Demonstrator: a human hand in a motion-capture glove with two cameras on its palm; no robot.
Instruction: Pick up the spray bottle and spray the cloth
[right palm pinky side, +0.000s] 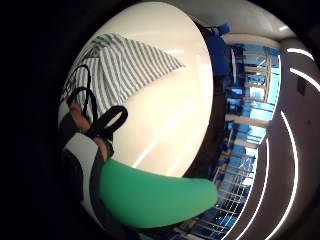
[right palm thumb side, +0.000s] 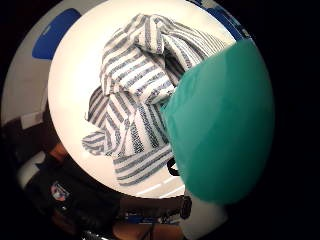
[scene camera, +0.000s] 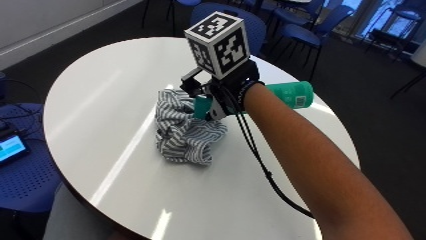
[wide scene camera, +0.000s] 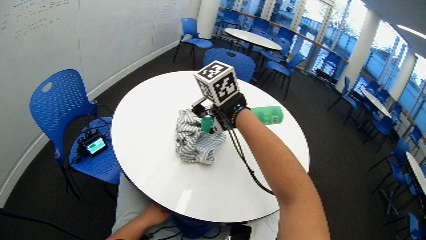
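My gloved right hand (scene camera: 226, 92) grips a green spray bottle (scene camera: 293, 94) and holds it on its side above the round white table (scene camera: 100, 95). The bottle's green head (scene camera: 201, 107) points down at a crumpled grey-and-white striped cloth (scene camera: 183, 132) lying near the table's middle, just below the hand. In the wide outside view the hand (wide scene camera: 223, 112), bottle (wide scene camera: 268, 115) and cloth (wide scene camera: 195, 140) stand the same way. The bottle's green body (right palm thumb side: 222, 125) fills much of the thumb side palm view beside the cloth (right palm thumb side: 135, 95). The other palm view also holds the bottle (right palm pinky side: 150, 197) and cloth (right palm pinky side: 117, 67).
Blue chairs (wide scene camera: 56, 107) stand around the table, one behind it (scene camera: 233, 15). A small lit device (wide scene camera: 95, 145) lies on the chair seat at the left. More tables and chairs (wide scene camera: 256, 37) fill the room beyond.
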